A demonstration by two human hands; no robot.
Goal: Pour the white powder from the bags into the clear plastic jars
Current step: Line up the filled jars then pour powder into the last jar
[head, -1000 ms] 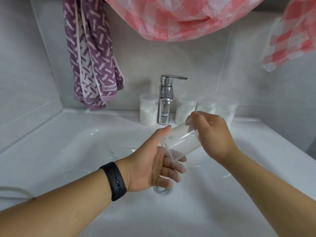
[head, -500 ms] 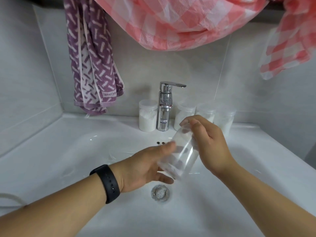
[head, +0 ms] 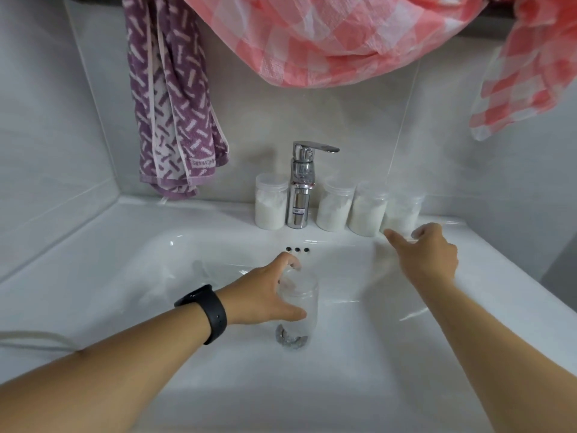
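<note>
Your left hand (head: 268,295) now has the empty clear jar (head: 299,304) to itself, standing upright over the drain (head: 291,339) in the middle of the sink basin (head: 162,276), thumb curled across the near side of the jar and fingers wrapped round the far side near its open mouth. Half a second ago the jar was tilted and both hands were on it; a second ago it lay almost on its side between them. Your right hand (head: 427,254) has let go and swung away to the back right ledge, where it reaches out with the index finger pointing left and the other fingers loosely bent, holding nothing I can make out (motion blur smears the fingertips, so whether they touch the ledge or the nearest jar is unclear). That nearest one is the rightmost filled jar (head: 402,210), just beyond your fingers. Next to it along the ledge stand two more jars of white powder (head: 367,209) and (head: 334,204), then the chrome tap (head: 299,189), then a fourth filled jar (head: 271,203) on the tap's left; all four stay where they were. The black wristband (head: 209,310) sits on your left wrist. Above, the purple patterned towel (head: 173,98) hangs at the left and the pink checked cloth (head: 327,35) drapes across the top, and the view has dipped slightly, so the tap sits lower in the frame than before.
</note>
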